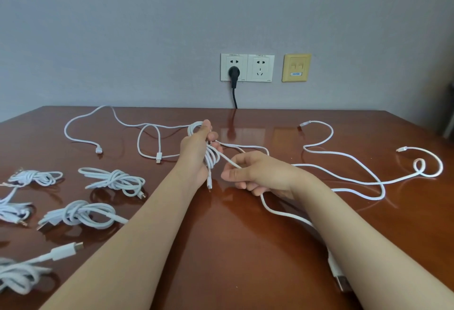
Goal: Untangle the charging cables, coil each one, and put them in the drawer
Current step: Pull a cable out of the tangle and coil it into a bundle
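Head view. Much of the left hand's (195, 155) grip is hidden: it shows mostly its back, and the fingers disappear behind the half-wound coil (211, 158) of white cable. They are curled round the coil's loops. It is held above the middle of the table (233, 248), and a small connector (209, 186) hangs from its near end.

The right hand (261, 174), just right of the coil, pinches a strand (232, 162) running out of it between thumb and forefinger. Its other fingers are curled in, and the palm covers where the cable passes under. A cable emerges below the wrist and runs near, partly under the right forearm, to a USB plug (342, 282).

On the near left lie knotted bundles (114, 181) of white cable. Those at the left edge are cut off by the frame, and their ends are hard to make out. A loose cable (98, 119) snakes across the far left. More loose cable (368, 183) loops over the right side, its crossings too tangled to count as separate cables.

On the far wall are wall sockets (260, 68), with a black plug (234, 72) in the left one.
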Motion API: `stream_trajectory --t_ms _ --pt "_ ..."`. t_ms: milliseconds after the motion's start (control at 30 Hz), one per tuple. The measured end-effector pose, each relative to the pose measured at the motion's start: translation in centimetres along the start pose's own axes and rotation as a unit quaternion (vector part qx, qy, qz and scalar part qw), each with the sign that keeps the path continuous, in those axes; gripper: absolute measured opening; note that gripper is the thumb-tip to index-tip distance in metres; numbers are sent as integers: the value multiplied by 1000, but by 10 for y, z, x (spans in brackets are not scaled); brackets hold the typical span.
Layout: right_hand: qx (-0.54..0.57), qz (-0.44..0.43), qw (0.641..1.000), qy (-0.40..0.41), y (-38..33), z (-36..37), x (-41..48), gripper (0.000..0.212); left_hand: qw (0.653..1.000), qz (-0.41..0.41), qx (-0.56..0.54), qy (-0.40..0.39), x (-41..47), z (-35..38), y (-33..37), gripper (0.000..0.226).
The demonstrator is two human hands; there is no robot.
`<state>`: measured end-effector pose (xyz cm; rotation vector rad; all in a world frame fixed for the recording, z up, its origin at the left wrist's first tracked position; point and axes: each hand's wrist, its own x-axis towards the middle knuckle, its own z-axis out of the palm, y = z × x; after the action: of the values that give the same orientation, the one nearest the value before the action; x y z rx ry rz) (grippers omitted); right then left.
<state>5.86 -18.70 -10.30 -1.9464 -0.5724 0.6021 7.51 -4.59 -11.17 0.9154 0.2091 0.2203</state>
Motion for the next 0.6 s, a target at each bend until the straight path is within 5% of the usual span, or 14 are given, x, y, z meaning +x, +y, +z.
stream_trajectory --t_ms 200,433,600 --pt "-100 -50 991 70 -4 -13 -5 13 999 -33 13 -25 0 -2 4 29" --pt "-281 -156 924 208 -10 -9 -8 11 969 -61 238 -28 5 -5 -8 32" --pt "-278 -211 910 225 -8 -12 -9 11 939 -44 330 -89 -17 7 -6 37"
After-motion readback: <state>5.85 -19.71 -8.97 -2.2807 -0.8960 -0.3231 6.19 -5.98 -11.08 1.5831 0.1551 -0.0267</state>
